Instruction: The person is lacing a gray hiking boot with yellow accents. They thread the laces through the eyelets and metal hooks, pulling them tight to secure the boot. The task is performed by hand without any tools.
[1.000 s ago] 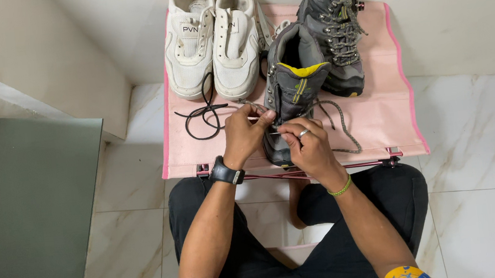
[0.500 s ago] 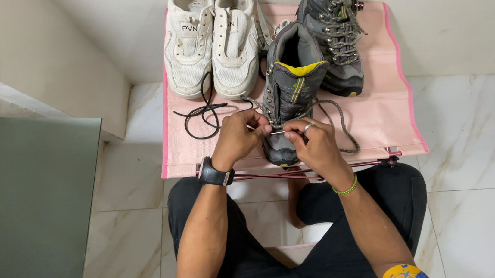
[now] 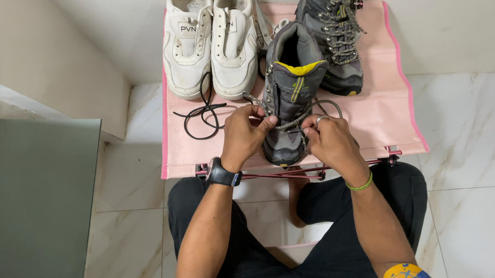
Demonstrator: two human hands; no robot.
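A grey hiking boot (image 3: 289, 86) with a yellow collar stands on a pink fabric shelf (image 3: 379, 120), toe toward me. My left hand (image 3: 244, 134) pinches its grey lace (image 3: 294, 120) beside the lower eyelets. My right hand (image 3: 330, 140), with a ring and a green wristband, grips the same lace on the boot's other side. The lace loops out to the right behind my fingers. A black watch sits on my left wrist.
A second grey boot (image 3: 333, 28) stands laced at the back right. Two white sneakers (image 3: 210, 37) sit at the back left, with a loose black lace (image 3: 202, 110) lying before them. A grey-green panel (image 3: 25, 215) lies on the marble floor at left.
Both hands have shifted slightly along the lace at the boot's lower eyelets; the boot and the other shoes stay in place.
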